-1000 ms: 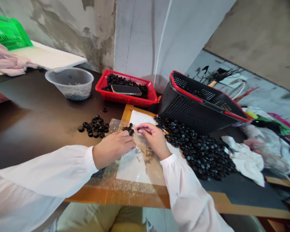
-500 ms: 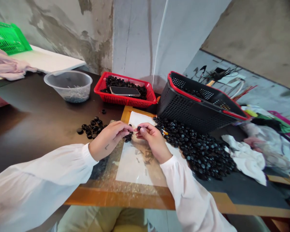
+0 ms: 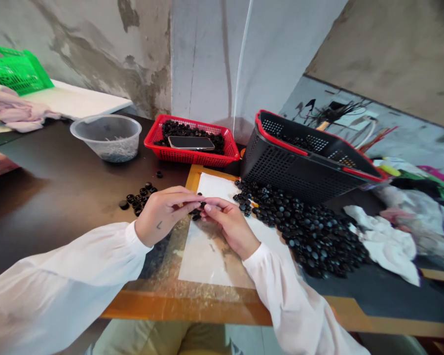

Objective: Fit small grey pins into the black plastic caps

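A small round black cap [image 3: 203, 204] is held where both hands meet, above the white sheet. My right hand [image 3: 231, 222] pinches it between thumb and fingers. From the other side, the fingertips of my left hand [image 3: 166, 212] close on the same cap; anything smaller between them is hidden. Just below the fingertips, a few more black caps [image 3: 196, 216] lie at the left edge of the white sheet [image 3: 207, 261]. Left of my left hand sits a group of loose black caps [image 3: 135, 198], partly covered by that hand.
A large pile of black caps [image 3: 311, 231] spreads to the right, before a black basket [image 3: 296, 167]. Behind stand a red basket [image 3: 192, 157] with a phone [image 3: 191, 143] on its black pieces, and a clear bowl [image 3: 107, 130] of thin pieces. White cloth [image 3: 385, 241] lies right.
My right hand has moved slightly left with the black cap, and its fingertips now meet those of my left hand. The view has shifted a little.
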Available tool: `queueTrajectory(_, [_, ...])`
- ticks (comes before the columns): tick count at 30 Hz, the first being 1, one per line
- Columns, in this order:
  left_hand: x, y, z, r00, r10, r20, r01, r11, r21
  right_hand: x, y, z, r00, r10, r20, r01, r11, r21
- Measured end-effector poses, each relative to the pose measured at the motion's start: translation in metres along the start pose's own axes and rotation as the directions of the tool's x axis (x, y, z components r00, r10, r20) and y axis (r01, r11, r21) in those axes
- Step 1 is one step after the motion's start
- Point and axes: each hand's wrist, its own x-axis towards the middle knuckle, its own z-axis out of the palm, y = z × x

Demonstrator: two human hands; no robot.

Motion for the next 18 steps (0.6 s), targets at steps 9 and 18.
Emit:
queueTrajectory(9, [0.0,0.01,0.002,0.959,-0.268,-0.096,0.238,0.94,-0.243,-0.005,-0.006,0.005,1.0,0.019,0.0,-0.019,0.999,0.041])
queueTrajectory(18, [0.005,0.01,0.0,0.977,-0.132,-0.168,0.104,0.98,-0.168,-0.007,-0.007,0.007,0.999,0.044,0.013,-0.045,0.996,0.07])
